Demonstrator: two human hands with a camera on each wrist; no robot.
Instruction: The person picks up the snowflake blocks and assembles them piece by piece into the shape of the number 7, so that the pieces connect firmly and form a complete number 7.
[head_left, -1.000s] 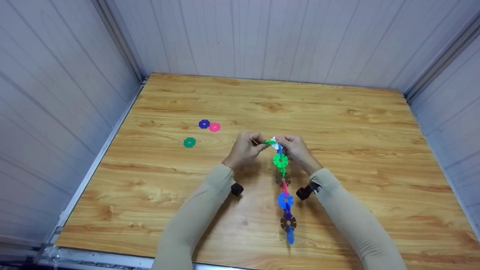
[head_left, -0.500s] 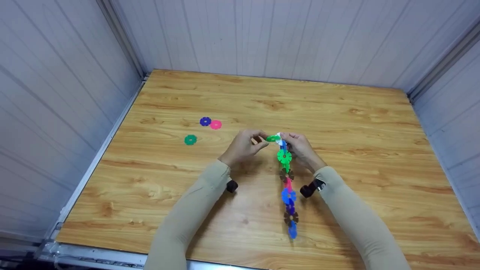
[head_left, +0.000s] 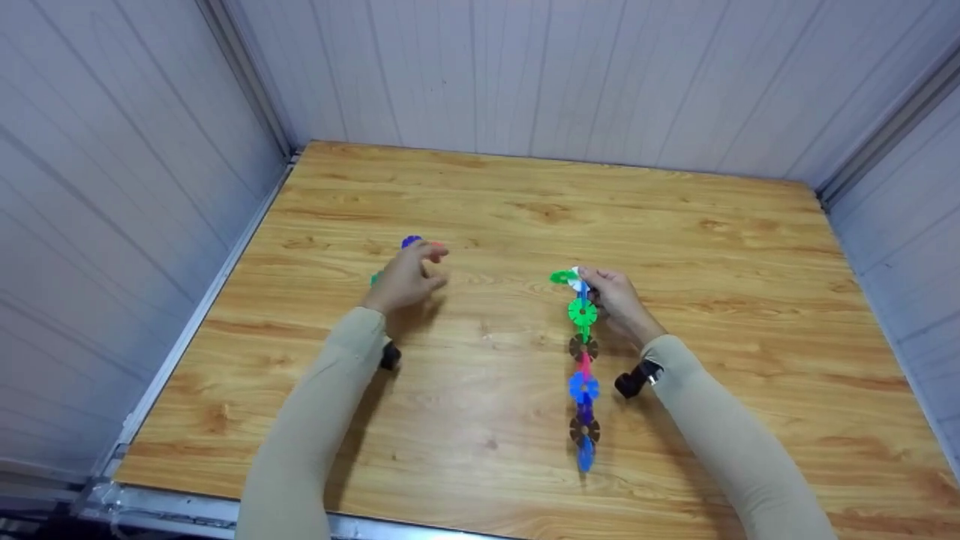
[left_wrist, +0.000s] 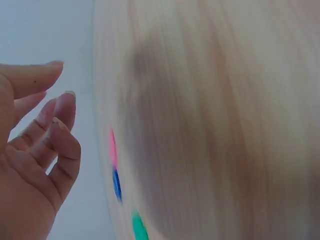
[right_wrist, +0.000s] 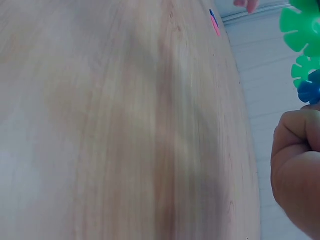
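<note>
My right hand pinches a white slotted disc at the far end of a chain of interlocking plastic snowflake discs. A green disc sticks out leftward from the white one. From there the chain runs toward the front through a bright green disc, brown ones and a blue disc. With nothing in it, my left hand hovers by the loose discs, fingers bent loosely and thumb apart. Those are a pink disc, a dark blue disc and a green disc, partly hidden by the hand in the head view.
A wood-grain table lies under everything. Pale panel walls stand at its back and both sides. A metal rail runs along the front edge. Each wrist carries a small black camera.
My left hand has let go of the green disc at the chain's end and moved left to the loose discs. My right hand, still holding the chain, has shifted slightly right.
</note>
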